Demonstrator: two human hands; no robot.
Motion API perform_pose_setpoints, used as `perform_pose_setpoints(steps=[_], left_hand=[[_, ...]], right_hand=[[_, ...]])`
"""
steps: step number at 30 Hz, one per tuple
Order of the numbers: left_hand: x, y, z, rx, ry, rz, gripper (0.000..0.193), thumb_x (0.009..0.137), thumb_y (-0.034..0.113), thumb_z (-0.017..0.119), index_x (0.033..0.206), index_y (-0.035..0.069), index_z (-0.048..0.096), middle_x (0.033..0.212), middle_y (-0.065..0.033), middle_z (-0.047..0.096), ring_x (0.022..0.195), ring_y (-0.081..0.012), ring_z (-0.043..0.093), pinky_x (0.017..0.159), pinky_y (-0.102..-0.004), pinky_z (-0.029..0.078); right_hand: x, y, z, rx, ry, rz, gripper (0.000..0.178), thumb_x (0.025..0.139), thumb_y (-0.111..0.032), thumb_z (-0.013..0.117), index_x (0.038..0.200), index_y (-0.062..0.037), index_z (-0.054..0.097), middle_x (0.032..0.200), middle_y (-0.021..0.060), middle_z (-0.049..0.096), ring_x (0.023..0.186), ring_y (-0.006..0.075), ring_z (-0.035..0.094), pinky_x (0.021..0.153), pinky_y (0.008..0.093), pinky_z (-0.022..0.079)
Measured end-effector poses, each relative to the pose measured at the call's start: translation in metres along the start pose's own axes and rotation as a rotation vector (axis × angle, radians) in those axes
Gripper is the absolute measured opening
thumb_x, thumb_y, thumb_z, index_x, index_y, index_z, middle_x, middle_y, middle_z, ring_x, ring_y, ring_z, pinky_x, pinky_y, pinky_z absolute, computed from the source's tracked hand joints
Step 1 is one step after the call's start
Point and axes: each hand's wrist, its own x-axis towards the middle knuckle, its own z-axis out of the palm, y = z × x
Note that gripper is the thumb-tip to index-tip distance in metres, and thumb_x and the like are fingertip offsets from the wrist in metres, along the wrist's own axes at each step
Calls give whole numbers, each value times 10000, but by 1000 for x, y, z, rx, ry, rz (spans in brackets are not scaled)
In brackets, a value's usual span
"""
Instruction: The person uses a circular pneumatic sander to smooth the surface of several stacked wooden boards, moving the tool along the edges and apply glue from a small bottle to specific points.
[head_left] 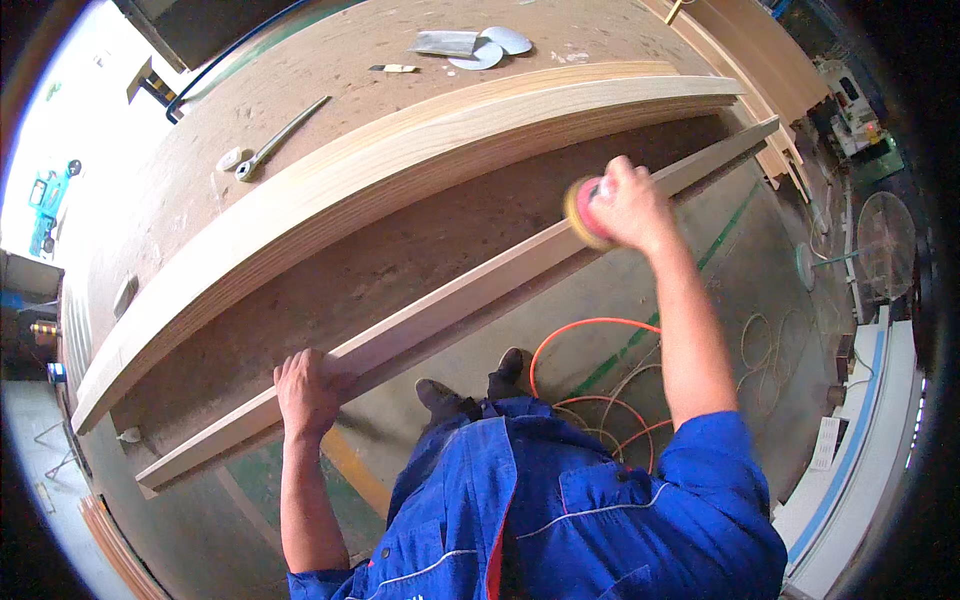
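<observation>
A long, narrow wooden board [455, 290] lies along the near edge of the worktable, slanting from lower left to upper right. My left hand [307, 393] is closed over the board's left part, its fingers across the upper edge. Farther right, my right hand [632, 207] grips a round sanding pad [590, 212] with a red back and yellow rim. The pad is against or just over the board's near side; motion blurs it, and its working face is hidden.
Behind the board lies a stack of long pale boards [400, 140] on the brown worktable [350, 235]. A ratchet wrench [283, 138], a utility knife [393, 68] and round sanding discs [480, 54] lie beyond. An orange hose [585, 322] coils on the floor near my feet; a fan [885, 245] stands right.
</observation>
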Motion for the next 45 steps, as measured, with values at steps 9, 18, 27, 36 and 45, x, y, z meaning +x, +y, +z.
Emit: perform_pose_setpoints(steps=[9,18,27,36,45], left_hand=[[-1,-8,3,-34,12,14,345,856,330,809,1015,67,652,1041,-159,708,1076,-386,645,990,-505,445],[5,9,-4,-16,-91,-41,452,741,329,910,970,60,628,1014,-157,690,1063,-393,630,1003,-508,448],[3,6,3,18,-19,-49,458,697,246,920,1008,52,646,1014,-126,659,1052,-379,625,1032,-464,435],[0,0,5,46,-33,-209,520,649,166,953,1057,51,652,1054,-134,665,1062,-388,610,1003,-475,462],[-5,3,5,3,-6,-205,515,665,173,956,1079,55,672,1096,-133,689,1104,-397,619,999,-491,484]], right_hand=[[-179,-277,49,-22,11,-675,339,1004,-317,614,1241,-79,660,1103,200,700,924,314,776,746,453,629],[-129,-206,40,116,50,-490,312,1007,-306,655,1161,-35,637,1055,226,675,851,355,775,750,471,644],[47,83,-23,-3,41,-39,430,980,-419,651,1256,-93,604,1174,285,684,1047,473,749,878,592,619],[181,304,-51,40,42,126,431,934,-401,659,1243,-103,624,1223,257,738,1165,479,702,1010,592,561],[82,150,-41,17,-43,-141,465,949,-424,687,1276,-98,632,1177,282,703,1056,475,747,872,580,627]])
